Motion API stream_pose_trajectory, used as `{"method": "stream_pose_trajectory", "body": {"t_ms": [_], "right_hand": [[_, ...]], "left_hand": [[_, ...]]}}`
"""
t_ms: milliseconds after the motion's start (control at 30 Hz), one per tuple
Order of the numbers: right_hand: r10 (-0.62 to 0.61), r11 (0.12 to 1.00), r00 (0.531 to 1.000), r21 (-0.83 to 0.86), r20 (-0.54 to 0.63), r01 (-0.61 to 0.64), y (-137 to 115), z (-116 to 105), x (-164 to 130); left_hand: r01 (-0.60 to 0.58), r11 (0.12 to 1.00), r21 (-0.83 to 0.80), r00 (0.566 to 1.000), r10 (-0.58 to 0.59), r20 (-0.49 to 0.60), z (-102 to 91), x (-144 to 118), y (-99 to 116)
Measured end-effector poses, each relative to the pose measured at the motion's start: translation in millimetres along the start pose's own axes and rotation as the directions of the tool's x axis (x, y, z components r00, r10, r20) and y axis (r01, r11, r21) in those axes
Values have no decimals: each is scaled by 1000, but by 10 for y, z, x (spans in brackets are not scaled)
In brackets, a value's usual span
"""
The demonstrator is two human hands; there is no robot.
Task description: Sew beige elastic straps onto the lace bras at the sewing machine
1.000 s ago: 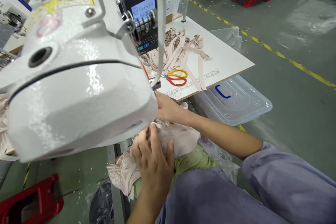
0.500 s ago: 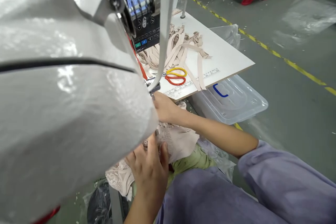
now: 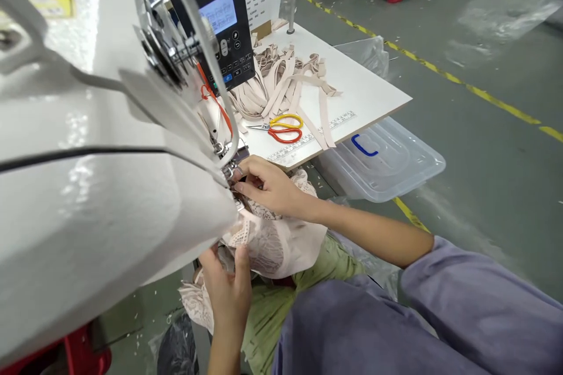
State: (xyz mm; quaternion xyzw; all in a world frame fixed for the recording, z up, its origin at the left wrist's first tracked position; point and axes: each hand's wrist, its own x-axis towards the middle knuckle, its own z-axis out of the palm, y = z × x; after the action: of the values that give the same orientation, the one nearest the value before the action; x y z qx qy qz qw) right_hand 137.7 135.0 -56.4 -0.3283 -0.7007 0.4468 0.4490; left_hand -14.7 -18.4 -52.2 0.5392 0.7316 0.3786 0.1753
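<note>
Head view: our right hand (image 3: 268, 187) pinched the lace fabric (image 3: 281, 240) by the needle (fingertips clear), our left hand (image 3: 226, 287) gripping it below, kept taut.

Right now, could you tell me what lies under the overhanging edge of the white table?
A clear plastic bin lid with a blue handle sticks out from under the white table. The table covers its inner part, and what stands beneath the lid is hidden.

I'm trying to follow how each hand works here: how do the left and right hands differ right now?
The right hand reaches up to the needle area, fingertips pinching the lace fabric; the left hand sits lower, nearer the body, gripping the fabric's hanging edge. The right forearm shows fully; the left is partly hidden by the sewing machine. Both hold the same fabric.
</note>
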Motion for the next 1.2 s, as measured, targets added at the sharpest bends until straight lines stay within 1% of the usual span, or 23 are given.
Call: {"method": "stream_pose_trajectory", "body": {"t_ms": [67, 133, 300, 433, 567, 733, 900, 1033, 1100, 1200], "right_hand": [[28, 999, 1000, 27, -9, -28, -1, -10, -99], [51, 998, 999, 43, 1, -51, 0, -19, -197], [100, 990, 994, 93, 39, -103, 16, -33, -415], [44, 994, 998, 98, 50, -49, 34, -43, -551], [40, 996, 997, 71, 72, -45, 50, -58, -647], [44, 999, 996, 18, 81, -45, 75, -98, -709], [32, 999, 993, -21, 113, -30, 104, -166, -737], [50, 991, 982, -133, 183, -26, 174, -242, -787], [35, 981, 975, -195, 219, 8, 243, -296, -835], [-36, 957, 967, -271, 252, 106, 360, -394, -928]], "left_hand": [[124, 984, -126, 990, -113, 88, 6, 16, -29], [173, 976, -134, 980, -158, 118, 10, 31, -41], [100, 995, -2, 991, -99, 87, 5, 49, -28], [90, 990, 107, 994, -96, 50, -4, 47, 43], [87, 986, 145, 995, -93, 41, -10, 35, 118], [55, 986, 159, 998, -58, 15, -3, 22, 186], [34, 991, 128, 999, -34, -6, 15, 22, 250], [67, 993, 94, 998, -67, -11, 6, 8, 293], [101, 994, 43, 995, -101, -1, -13, 11, 289], [148, 984, -102, 989, -146, 30, -59, 73, 229]]}}
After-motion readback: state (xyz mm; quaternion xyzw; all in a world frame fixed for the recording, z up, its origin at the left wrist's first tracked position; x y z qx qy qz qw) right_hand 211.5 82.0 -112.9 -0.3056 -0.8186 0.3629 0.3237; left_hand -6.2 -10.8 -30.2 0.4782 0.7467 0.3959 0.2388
